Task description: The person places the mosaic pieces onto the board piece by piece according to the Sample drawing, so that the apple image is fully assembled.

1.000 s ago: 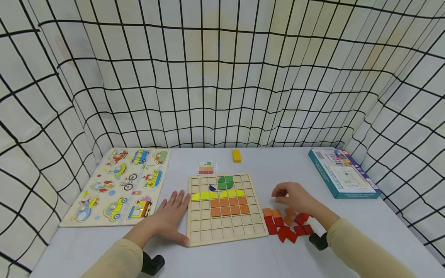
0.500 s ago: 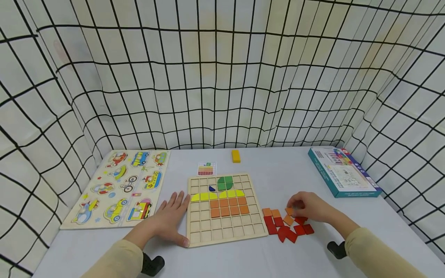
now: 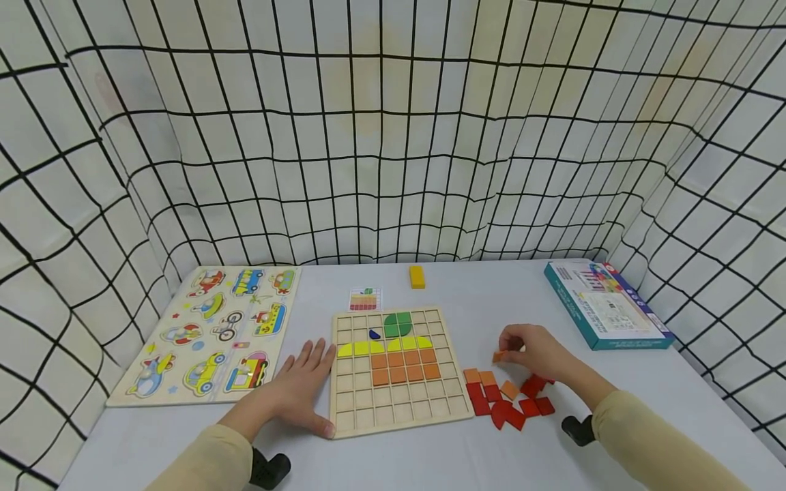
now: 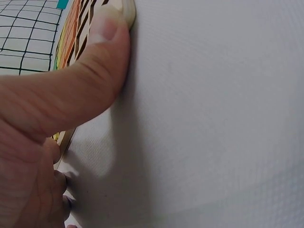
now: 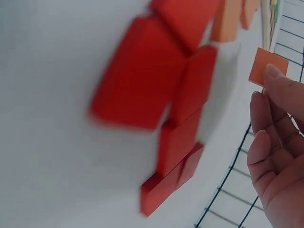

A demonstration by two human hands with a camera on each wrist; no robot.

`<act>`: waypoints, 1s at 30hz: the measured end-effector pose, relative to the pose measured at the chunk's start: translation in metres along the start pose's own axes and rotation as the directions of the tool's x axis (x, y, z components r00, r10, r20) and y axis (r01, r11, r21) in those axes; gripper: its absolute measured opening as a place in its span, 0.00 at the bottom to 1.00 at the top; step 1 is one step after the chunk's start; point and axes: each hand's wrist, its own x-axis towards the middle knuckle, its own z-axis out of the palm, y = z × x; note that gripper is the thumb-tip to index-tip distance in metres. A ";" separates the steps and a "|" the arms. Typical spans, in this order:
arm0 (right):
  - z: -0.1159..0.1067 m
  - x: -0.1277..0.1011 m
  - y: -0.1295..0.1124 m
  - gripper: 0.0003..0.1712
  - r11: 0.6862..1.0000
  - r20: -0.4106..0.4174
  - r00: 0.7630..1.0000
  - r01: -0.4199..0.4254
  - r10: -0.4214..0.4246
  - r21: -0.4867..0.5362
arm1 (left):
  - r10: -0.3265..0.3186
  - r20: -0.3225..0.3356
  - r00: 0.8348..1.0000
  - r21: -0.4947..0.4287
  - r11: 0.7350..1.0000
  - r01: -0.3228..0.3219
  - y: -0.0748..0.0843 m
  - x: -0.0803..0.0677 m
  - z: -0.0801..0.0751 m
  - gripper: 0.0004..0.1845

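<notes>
Right grip [image 3: 533, 349]: my thumb and fingers are pinched together on one orange tile; the wrist is cut off in the right wrist view.
Orange tile [image 5: 258, 67]: right of the grid board; mostly covered by my fingers in the head view, overlapped by my thumb in the right wrist view.
Left grip [image 3: 301, 392]: fingers straight and spread, nothing held; thumb touching the board's near left corner. Index contact with the edge: I cannot tell.
Grid board [image 3: 353, 404]: lies on the tabletop [image 3: 430, 460], bearing coloured pieces [image 3: 398, 374]; largely hidden by my thumb in the left wrist view.
Red pieces [image 5: 142, 76]: near my right grip; the closest are blurred.
Picture card [image 3: 365, 300]: beyond the board, fine print illegible.
</notes>
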 end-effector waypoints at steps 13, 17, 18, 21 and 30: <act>0.044 0.048 -0.094 0.04 0.981 0.037 0.986 0.158 -0.163 0.110 | 0.007 -0.003 1.000 -0.019 1.000 -0.007 -0.002 -0.001 0.001 0.72; 0.063 0.061 -0.124 0.01 0.979 0.092 0.978 0.176 -0.186 0.103 | 0.007 -0.006 1.000 -0.023 1.000 -0.008 -0.003 -0.002 0.002 0.73; 0.067 0.064 -0.131 0.01 0.979 0.100 0.976 0.182 -0.191 0.094 | 0.008 -0.006 1.000 -0.022 1.000 -0.008 -0.004 -0.002 0.002 0.73; 0.079 0.071 -0.148 0.02 0.978 0.114 0.972 0.198 -0.204 0.065 | 0.009 -0.003 1.000 -0.026 1.000 -0.009 -0.004 -0.001 0.002 0.73; 0.103 0.086 -0.177 0.03 0.983 0.125 0.975 0.181 -0.181 0.018 | 0.013 0.007 1.000 -0.030 0.999 -0.013 -0.003 0.001 0.003 0.72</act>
